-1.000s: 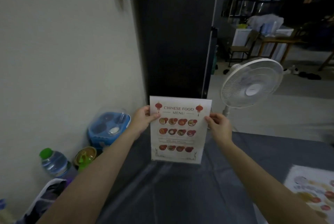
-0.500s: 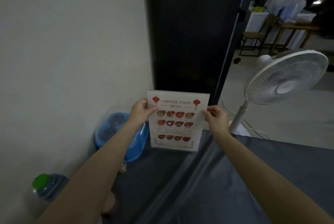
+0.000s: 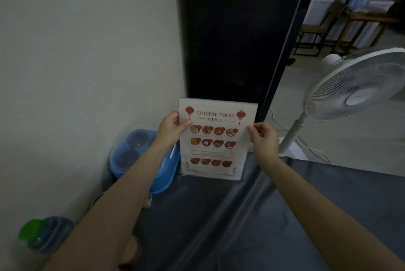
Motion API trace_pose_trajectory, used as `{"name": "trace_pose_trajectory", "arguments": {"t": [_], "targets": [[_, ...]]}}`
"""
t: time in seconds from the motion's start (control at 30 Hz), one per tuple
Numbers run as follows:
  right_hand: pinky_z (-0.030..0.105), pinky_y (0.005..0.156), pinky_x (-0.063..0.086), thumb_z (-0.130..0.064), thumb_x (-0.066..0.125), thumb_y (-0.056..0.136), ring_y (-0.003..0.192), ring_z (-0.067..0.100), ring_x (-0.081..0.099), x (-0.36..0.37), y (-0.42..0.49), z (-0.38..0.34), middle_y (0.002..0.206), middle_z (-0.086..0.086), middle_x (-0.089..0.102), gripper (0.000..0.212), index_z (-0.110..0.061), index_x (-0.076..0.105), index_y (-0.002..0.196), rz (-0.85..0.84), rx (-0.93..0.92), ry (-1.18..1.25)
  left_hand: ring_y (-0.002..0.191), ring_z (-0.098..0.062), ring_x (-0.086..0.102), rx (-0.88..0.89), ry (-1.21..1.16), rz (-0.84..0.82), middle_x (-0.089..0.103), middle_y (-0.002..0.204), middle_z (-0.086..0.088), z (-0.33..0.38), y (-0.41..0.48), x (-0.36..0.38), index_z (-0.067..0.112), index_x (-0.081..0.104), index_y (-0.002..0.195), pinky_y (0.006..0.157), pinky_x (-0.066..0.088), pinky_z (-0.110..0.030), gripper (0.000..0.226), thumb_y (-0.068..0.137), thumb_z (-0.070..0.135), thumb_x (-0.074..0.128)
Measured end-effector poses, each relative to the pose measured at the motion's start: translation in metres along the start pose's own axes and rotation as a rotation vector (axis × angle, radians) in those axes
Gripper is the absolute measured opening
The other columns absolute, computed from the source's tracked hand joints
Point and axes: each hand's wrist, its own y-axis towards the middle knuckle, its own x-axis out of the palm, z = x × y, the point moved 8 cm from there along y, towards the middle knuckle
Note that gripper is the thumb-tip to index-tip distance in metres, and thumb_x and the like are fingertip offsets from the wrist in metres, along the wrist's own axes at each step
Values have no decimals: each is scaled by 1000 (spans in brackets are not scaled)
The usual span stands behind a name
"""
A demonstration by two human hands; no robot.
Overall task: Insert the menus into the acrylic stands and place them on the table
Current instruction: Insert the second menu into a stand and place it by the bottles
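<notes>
A Chinese food menu in a clear acrylic stand stands upright at the far edge of the grey-covered table, its base touching the cloth. My left hand grips its left edge near the top, thumb on the front. My right hand pinches its right edge at mid-height. Both arms stretch forward from the bottom of the view.
A blue lidded container sits left of the stand by the wall. A bottle with a green cap stands at the near left. A white pedestal fan stands off the table's far right. A dark door is behind.
My view has tilted down and moved closer. The stand with the menu has come down to the far table edge, both hands still on its sides.
</notes>
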Motion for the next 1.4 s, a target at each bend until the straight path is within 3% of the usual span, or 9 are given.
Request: {"name": "trace_pose_trajectory", "arguments": {"t": [0.17, 0.33, 0.5, 0.6, 0.73, 0.9, 1.13, 1.33, 1.4], "targets": [[37, 81, 55, -25, 55, 93, 91, 20, 63, 2, 2, -1, 97, 3, 66, 18, -9, 60, 100, 12, -1, -9, 102, -23, 68, -10, -20, -7, 70, 114, -12, -1, 2, 2, 5, 61, 113, 86, 57, -38, 24, 90, 9, 63], [32, 77, 51, -26, 54, 94, 94, 21, 63, 4, 7, -3, 103, 4, 65, 22, -9, 59, 106, -31, 30, -7, 90, -10, 68, -39, -36, 2, 70, 104, -3, -1, -2, 3, 4, 60, 116, 68, 57, -20, 27, 89, 6, 63], [28, 76, 50, -30, 56, 92, 96, 19, 62, -5, 1, 4, 107, 3, 65, 29, -11, 58, 114, -82, 64, -4, 99, -24, 66, -74, -10, 59, 68, 106, -10, -9, -6, -4, 3, 61, 112, 77, 54, -27, 23, 90, 7, 61], [17, 67, 43, -27, 55, 93, 89, 12, 57, -17, -10, 3, 104, 0, 61, 29, -10, 57, 117, -57, 55, -44, 94, -19, 64, -84, 67, 121, 67, 103, -8, -8, -16, -11, 4, 61, 110, 74, 50, -22, 21, 91, 11, 61], [27, 84, 44, -23, 53, 94, 96, 14, 56, -40, -34, 12, 103, -1, 58, 28, -9, 56, 119, -50, 67, -93, 98, -22, 61, -90, 214, 280, 63, 100, -6, -16, -45, -26, 7, 61, 103, 83, 49, -32, 13, 92, 14, 57], [33, 89, 48, -22, 53, 94, 98, 18, 58, -66, -82, 42, 103, 2, 60, 25, -9, 58, 115, -131, 116, -82, 94, -21, 60, -91, 350, 204, 64, 98, -6, -24, -103, 3, 4, 63, 102, 74, 47, -26, 15, 94, 14, 55], [3, 55, 44, -18, 58, 92, 73, 0, 57, -101, -159, 81, 82, -7, 60, 9, -15, 61, 99, -250, 77, -215, 86, -11, 59, -118, 426, -8, 61, 91, 2, -40, -198, 88, 12, 64, 98, 74, 42, -21, 9, 92, 12, 57], [27, 78, 47, -22, 62, 88, 87, 20, 65, -153, -218, 123, 95, 10, 72, 21, -5, 66, 99, -280, 101, -322, 84, -15, 63, -75, 477, -111, 68, 89, -6, -52, -283, 167, 8, 67, 94, 71, 46, -17, 8, 88, 8, 61], [29, 78, 47, -24, 62, 88, 90, 25, 67, -172, -235, 134, 96, 12, 73, 21, -5, 65, 98, -302, 80, -387, 87, -21, 67, -62, 531, -137, 72, 93, -11, -58, -306, 190, 6, 68, 93, 78, 52, -25, 9, 87, 8, 62]]}}
